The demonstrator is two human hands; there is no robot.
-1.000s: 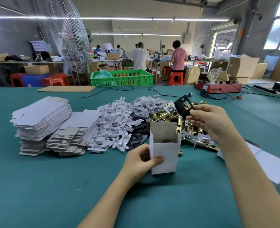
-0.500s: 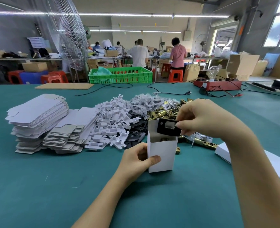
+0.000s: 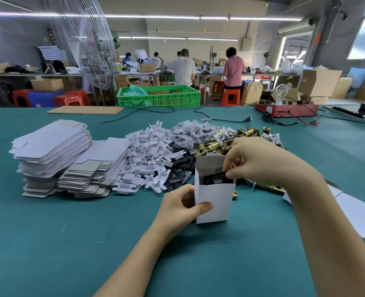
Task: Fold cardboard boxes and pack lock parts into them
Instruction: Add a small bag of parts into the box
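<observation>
Head-worn camera looks forward and down, close over the green table (image 3: pixel 48 243).

Left hand (image 3: pixel 178 207) grips the side of an upright white box (image 3: pixel 214 199) standing open on the green surface (image 3: pixel 70 243), thumb on its front face. Right hand (image 3: pixel 260 160) pinches a black plate (image 3: pixel 214 177), part-way inside the box mouth, tilted. Behind the box: brass lock parts (image 3: pixel 218 144), black plates (image 3: pixel 178 175), white plastic pieces (image 3: pixel 147 159), clear bags (image 3: pixel 192 129). Flat box blanks (image 3: pixel 51 146) stacked to the left. Green crate (image 3: pixel 159 97) at far edge.
</observation>
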